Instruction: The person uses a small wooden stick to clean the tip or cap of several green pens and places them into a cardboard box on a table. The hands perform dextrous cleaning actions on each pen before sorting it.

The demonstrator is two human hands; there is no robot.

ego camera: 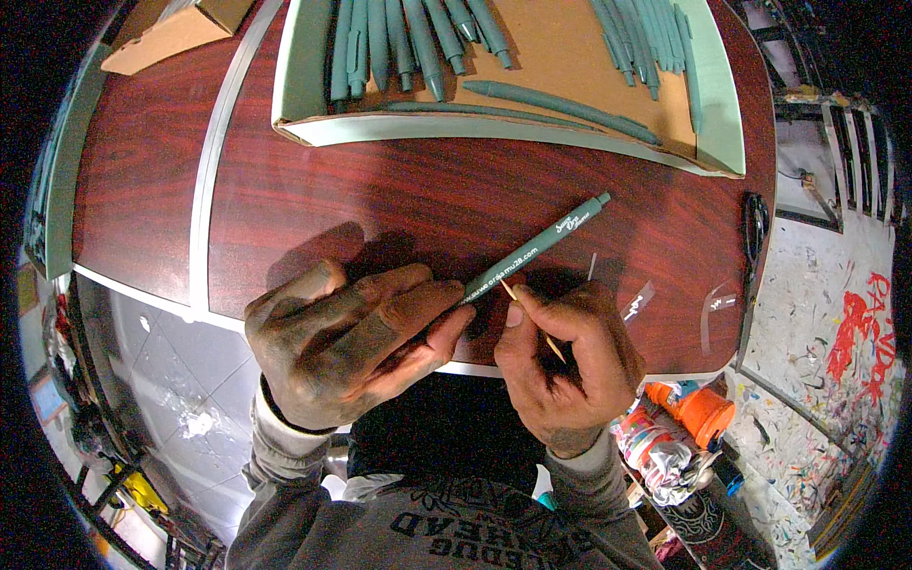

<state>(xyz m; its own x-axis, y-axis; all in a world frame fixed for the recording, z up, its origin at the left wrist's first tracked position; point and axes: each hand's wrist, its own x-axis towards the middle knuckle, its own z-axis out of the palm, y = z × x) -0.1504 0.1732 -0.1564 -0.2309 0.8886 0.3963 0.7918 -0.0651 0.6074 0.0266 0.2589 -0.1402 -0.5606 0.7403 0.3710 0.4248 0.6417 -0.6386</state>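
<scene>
My left hand (363,328) grips a dark green ballpoint pen (538,246) near its lower end, which the fingers hide. The pen slants up to the right, its push button at the far end, and white printed writing runs along the barrel. Between thumb and forefinger, my right hand (570,349) pinches a thin wooden toothpick (552,347). Its upper tip meets the pen's barrel at the printed line, or comes very close to it.
A shallow cardboard box (499,132) with several matching pens (427,60) stands at the back of the wood-grain table (299,185). Clear film scraps (638,301) lie right of my right hand. Black-handled scissors (754,221) rest by the right edge. An orange container (702,417) stands below.
</scene>
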